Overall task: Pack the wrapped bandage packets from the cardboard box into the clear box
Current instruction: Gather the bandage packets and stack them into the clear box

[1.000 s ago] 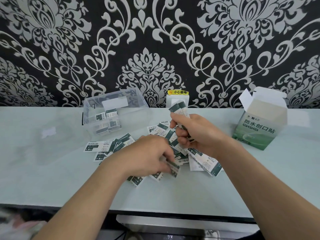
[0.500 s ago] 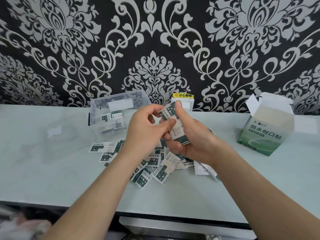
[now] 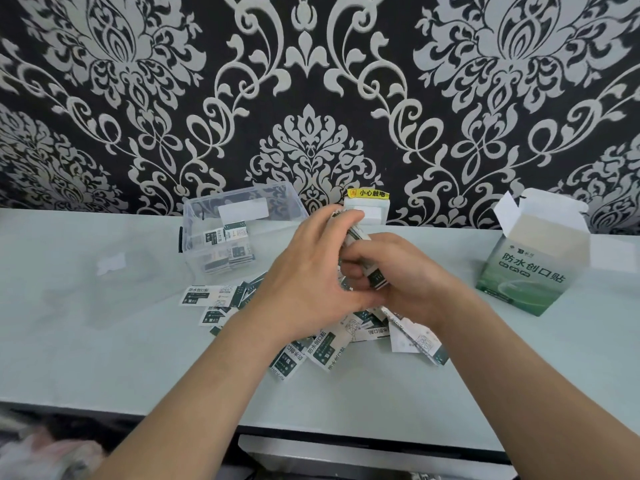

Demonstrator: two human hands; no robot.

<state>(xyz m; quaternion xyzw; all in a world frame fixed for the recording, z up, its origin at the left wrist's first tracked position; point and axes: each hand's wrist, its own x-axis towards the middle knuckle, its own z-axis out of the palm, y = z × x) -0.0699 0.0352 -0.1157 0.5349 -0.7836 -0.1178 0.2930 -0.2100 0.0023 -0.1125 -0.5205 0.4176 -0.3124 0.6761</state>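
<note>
Both hands meet above the table's middle around a small stack of wrapped bandage packets (image 3: 375, 277). My right hand (image 3: 412, 275) grips the stack from the right, fingers curled round it. My left hand (image 3: 311, 271) holds the same stack from the left and covers most of it. Several loose white-and-green packets (image 3: 322, 349) lie scattered on the table under my hands. The clear box (image 3: 207, 216) stands open at the back left with several packets inside. The cardboard box (image 3: 533, 268), green and white with its flaps open, stands at the right.
A pale table (image 3: 104, 341) runs along a black-and-silver patterned wall. A white socket cover with a yellow warning label (image 3: 367, 193) sits at the wall behind my hands. A clear lid (image 3: 114, 271) lies flat left of the clear box. The table's front edge is near.
My left hand rose from the scattered pile with a packet and joined my right hand; it has since closed over the stack, hiding most of it.
</note>
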